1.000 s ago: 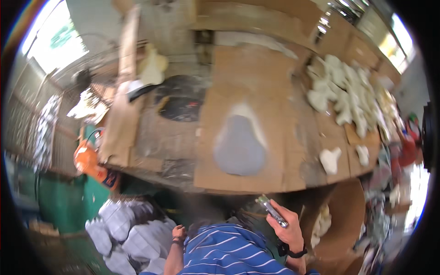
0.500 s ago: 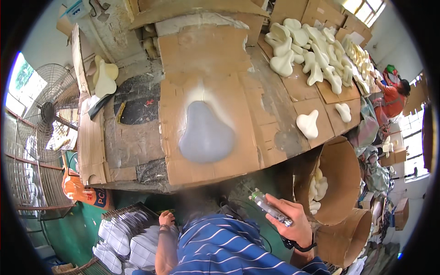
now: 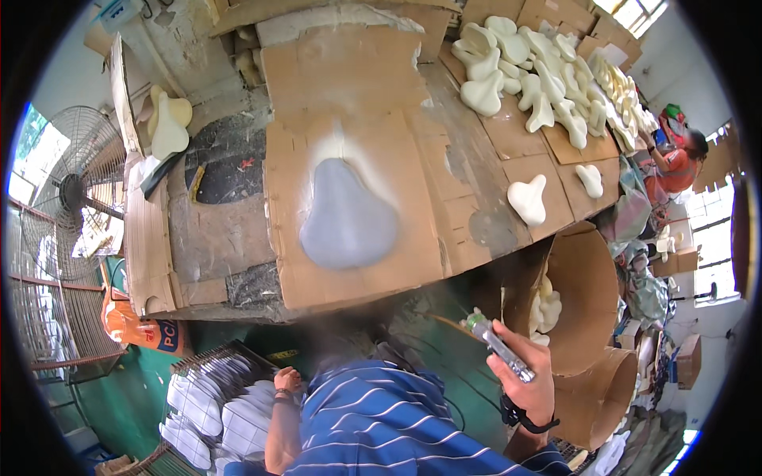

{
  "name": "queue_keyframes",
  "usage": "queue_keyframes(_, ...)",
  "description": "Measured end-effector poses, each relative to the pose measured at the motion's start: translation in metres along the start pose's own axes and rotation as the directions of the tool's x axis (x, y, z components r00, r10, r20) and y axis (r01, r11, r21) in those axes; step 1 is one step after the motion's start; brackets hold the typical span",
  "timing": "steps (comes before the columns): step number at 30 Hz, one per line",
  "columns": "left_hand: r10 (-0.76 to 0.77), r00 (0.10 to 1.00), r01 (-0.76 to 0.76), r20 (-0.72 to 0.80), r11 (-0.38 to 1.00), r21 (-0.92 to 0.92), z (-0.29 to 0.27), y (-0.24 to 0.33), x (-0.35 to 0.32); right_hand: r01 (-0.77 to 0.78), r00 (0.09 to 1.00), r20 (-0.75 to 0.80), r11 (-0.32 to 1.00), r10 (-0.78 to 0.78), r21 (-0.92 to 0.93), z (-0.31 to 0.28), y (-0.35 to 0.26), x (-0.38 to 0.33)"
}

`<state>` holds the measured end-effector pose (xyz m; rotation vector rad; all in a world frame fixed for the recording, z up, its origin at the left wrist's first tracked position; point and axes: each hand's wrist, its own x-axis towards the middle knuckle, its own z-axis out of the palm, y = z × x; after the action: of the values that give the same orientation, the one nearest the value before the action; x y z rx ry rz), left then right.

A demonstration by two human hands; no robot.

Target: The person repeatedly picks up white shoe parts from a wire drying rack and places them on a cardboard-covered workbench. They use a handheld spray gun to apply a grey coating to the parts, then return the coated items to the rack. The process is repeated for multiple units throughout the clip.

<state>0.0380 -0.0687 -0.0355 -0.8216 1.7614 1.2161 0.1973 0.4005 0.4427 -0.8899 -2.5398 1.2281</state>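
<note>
Cardboard point(image 3: 341, 87) underlies grey pad point(image 3: 348, 226), apparently catching overspray point(image 3: 340, 147); right hand point(image 3: 525, 371) clamps sprayer point(image 3: 509, 358); left hand's point(image 3: 287, 380) finger closure cannot be told.

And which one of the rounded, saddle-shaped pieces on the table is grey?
It is the grey piece lying alone on the middle cardboard sheet; the other pieces, to its left and right, are cream or yellowish.

Grey saddle-shaped pad point(image 3: 348, 222), near the worktop's point(image 3: 214, 250) front edge: looks smooth, matt. Sheet beneath point(image 3: 341, 79): matt cardboard, powdery around the pad. Cream saddle-shaped blanks point(image 3: 482, 94), far right corner: look foam-like, smooth, softly matt. Handheld spray tool point(image 3: 506, 354): shows glossy metal. Fan guard point(image 3: 67, 151), beyond the left edge: metal wire. Shirt point(image 3: 373, 428): striped cloth, matt. Open carton point(image 3: 586, 289), off the near right corner: smooth cardboard.
</note>
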Motion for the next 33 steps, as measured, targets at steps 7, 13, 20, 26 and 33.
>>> queue_keyframes(7, 0.016, 0.994, -0.006, 0.107, 0.995, -0.095, -0.010, 0.007, 0.001, 0.085, 0.961, 0.248, 0.986, -0.119, 0.145, 0.019, -0.021, 0.005)
queue_keyframes(13, 0.099, 0.995, -0.098, 0.004, 0.994, -0.052, 0.016, 0.053, -0.006, 0.165, 0.983, 0.059, 0.978, -0.174, 0.129, 0.039, -0.028, 0.035)
queue_keyframes(20, 0.163, 0.987, -0.162, 0.006, 0.978, 0.133, 0.030, 0.075, 0.001, 0.228, 0.971, -0.094, 0.971, -0.221, 0.070, 0.041, -0.016, 0.056)
queue_keyframes(26, 0.121, 0.992, -0.127, 0.042, 0.970, 0.210, 0.026, 0.052, 0.001, 0.150, 0.988, 0.009, 0.982, -0.152, 0.119, 0.033, -0.015, 0.054)
queue_keyframes(33, 0.091, 0.994, -0.103, 0.052, 0.950, 0.296, 0.024, 0.040, -0.009, 0.115, 0.971, 0.200, 0.989, -0.133, 0.098, 0.027, -0.013, 0.051)
